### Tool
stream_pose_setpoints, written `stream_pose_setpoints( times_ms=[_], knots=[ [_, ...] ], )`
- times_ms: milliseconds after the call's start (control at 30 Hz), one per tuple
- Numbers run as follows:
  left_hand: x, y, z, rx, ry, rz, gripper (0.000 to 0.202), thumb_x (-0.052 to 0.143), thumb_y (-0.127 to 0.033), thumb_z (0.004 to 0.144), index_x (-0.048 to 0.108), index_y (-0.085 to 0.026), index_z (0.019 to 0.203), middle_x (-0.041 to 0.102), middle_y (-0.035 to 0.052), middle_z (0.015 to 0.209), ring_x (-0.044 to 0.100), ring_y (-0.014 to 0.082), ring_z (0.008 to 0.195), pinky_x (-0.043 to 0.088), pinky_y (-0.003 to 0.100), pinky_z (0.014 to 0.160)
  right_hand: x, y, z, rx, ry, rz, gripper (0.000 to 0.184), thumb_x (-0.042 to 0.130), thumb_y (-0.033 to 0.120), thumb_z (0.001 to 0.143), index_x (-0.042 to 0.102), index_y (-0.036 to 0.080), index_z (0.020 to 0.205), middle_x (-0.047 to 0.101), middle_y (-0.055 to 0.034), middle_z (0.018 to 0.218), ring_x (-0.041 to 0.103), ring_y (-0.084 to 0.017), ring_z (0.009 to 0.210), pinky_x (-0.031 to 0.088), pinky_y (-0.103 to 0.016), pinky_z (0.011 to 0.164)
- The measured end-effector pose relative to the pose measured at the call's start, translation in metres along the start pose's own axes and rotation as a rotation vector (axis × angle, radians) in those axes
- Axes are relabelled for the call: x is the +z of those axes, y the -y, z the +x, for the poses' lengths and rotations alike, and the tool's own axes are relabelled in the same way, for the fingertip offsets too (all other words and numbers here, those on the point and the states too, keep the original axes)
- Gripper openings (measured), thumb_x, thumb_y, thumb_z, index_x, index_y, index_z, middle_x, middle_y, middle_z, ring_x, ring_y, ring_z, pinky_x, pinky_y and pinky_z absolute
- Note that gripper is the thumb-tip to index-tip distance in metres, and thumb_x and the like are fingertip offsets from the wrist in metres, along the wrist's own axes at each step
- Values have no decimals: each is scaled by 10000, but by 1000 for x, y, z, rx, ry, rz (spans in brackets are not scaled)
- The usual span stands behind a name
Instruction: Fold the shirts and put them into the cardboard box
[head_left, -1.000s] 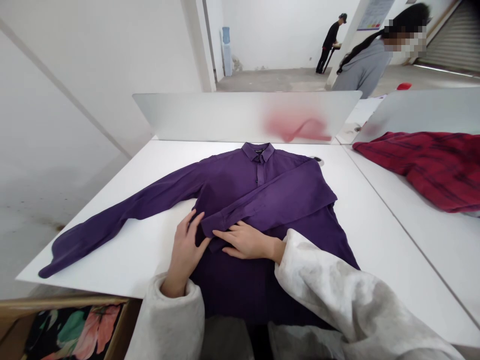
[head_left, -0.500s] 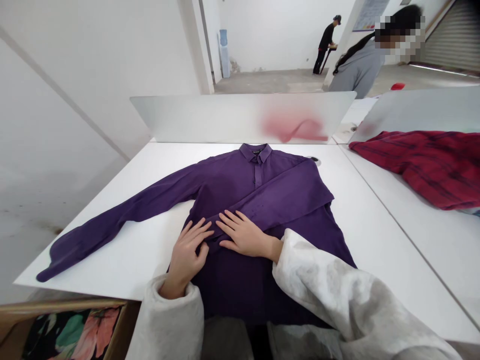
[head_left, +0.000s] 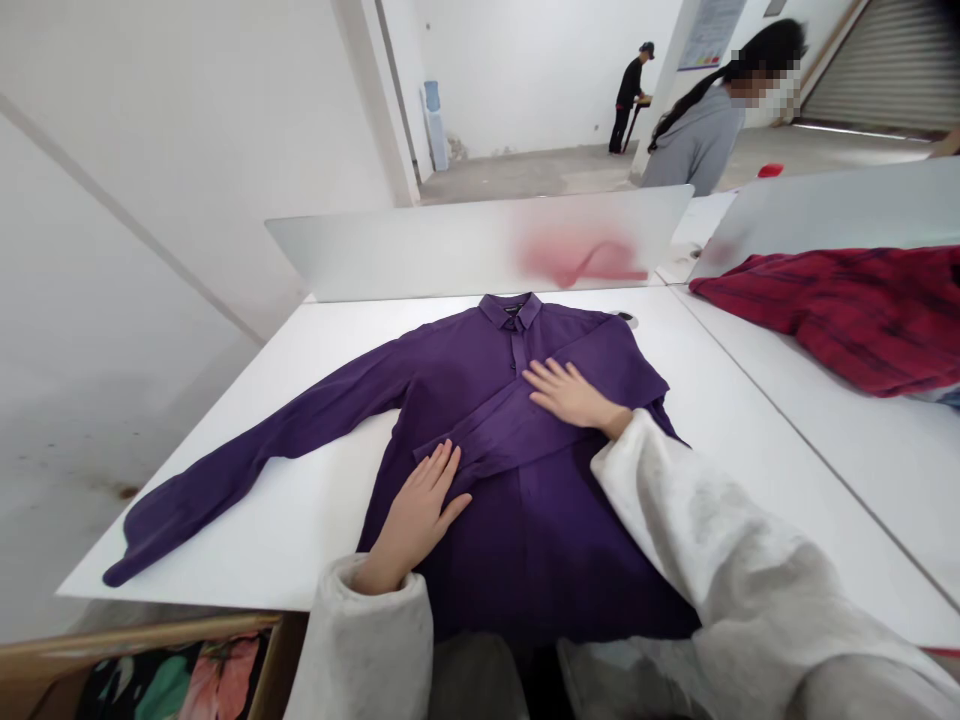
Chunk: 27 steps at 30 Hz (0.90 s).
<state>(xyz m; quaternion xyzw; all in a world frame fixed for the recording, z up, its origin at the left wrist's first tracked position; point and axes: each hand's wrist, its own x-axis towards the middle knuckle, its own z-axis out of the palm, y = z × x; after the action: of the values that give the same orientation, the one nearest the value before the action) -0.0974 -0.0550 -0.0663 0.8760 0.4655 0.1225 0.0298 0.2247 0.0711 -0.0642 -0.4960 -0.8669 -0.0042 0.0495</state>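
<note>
Left hand (head_left: 416,515) and right hand (head_left: 574,393) well apart, both open, lying flat on long-sleeved dark purple button-front shirt (head_left: 525,540), nothing gripped. Shirt lies front up on white bench (head_left: 300,540), collar far. One folded sleeve (head_left: 487,435) crosses chest, cuff by left hand; other sleeve (head_left: 255,465) lies spread out (fold only half made, by the look). Crumpled red plaid shirt (head_left: 832,310) beyond, right.

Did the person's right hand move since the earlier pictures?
Yes: the right hand slid up the purple shirt, closer to the collar, and it now sits farther to the right of that collar.
</note>
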Motion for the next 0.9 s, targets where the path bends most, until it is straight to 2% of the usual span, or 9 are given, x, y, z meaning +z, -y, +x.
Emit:
stream_pose_setpoints(
  times_ms=[67, 133, 233, 300, 367, 533, 633, 733, 900],
  knots=[
    [0, -1, 0, -2, -14, -2, 608, 373, -470, 939, 260, -181, 1462, 348, 133, 1485, 317, 226, 1372, 343, 439, 1101, -2, -53, -11, 182, 54, -53, 539, 253, 404, 973, 307, 191, 1465, 225, -110, 1534, 177, -365, 1399, 203, -642, 1059],
    [0, -1, 1, -2, -26, -7, 611, 380, -470, 938, 253, -187, 1465, 349, 130, 1485, 315, 227, 1373, 343, 438, 1102, -4, -98, -24, 449, 66, -47, 562, 188, 397, 974, 285, 155, 1472, 207, -127, 1537, 164, -373, 1400, 220, -647, 1048],
    [1, -1, 2, -4, -32, -23, 610, 380, -472, 938, 253, -191, 1464, 349, 132, 1484, 313, 228, 1373, 341, 443, 1103, -6, -136, -38, 693, 47, -21, 615, 149, 451, 962, 265, 136, 1477, 258, -175, 1513, 238, -379, 1376, 279, -655, 1011],
    [2, -2, 2, -5, -30, -36, 607, 373, -474, 939, 257, -189, 1462, 345, 134, 1485, 312, 227, 1374, 343, 447, 1101, -9, -135, -41, 715, 23, -39, 639, 160, 492, 950, 261, 146, 1478, 280, -195, 1500, 260, -391, 1365, 291, -671, 990],
    [2, -1, 2, -7, -30, -45, 603, 366, -475, 941, 263, -187, 1460, 338, 132, 1489, 306, 226, 1377, 341, 449, 1102, -15, -112, -42, 630, -17, -74, 648, 169, 513, 946, 247, 161, 1484, 259, -187, 1511, 228, -393, 1377, 269, -670, 1003],
    [4, -1, 2, -11, -35, -46, 594, 361, -473, 943, 286, -168, 1448, 338, 135, 1491, 299, 222, 1382, 323, 443, 1113, -26, -18, -50, 57, 9, -41, 605, 173, 537, 955, 230, 262, 1491, 240, -79, 1537, 169, -311, 1413, 218, -573, 1089],
    [4, -1, 2, -8, -35, -54, 593, 356, -477, 944, 288, -170, 1446, 342, 134, 1490, 304, 221, 1380, 324, 438, 1112, -18, 6, -56, -153, 77, -4, 579, 216, 562, 947, 301, 309, 1461, 305, -45, 1515, 214, -295, 1403, 217, -566, 1095],
    [3, -2, 1, -12, -28, -59, 589, 340, -483, 946, 288, -174, 1445, 340, 130, 1492, 305, 219, 1379, 321, 438, 1114, -6, -19, -59, -20, 54, -35, 542, 225, 497, 960, 365, 278, 1435, 351, -66, 1491, 277, -293, 1380, 254, -572, 1073],
    [1, -4, 1, -24, 4, -59, 594, 337, -477, 948, 297, -145, 1440, 322, 135, 1499, 280, 217, 1391, 303, 431, 1128, 1, -93, -63, 604, -156, -67, 536, 194, 345, 961, 465, 118, 1363, 465, -176, 1392, 383, -316, 1308, 345, -564, 1006]
  ],
)
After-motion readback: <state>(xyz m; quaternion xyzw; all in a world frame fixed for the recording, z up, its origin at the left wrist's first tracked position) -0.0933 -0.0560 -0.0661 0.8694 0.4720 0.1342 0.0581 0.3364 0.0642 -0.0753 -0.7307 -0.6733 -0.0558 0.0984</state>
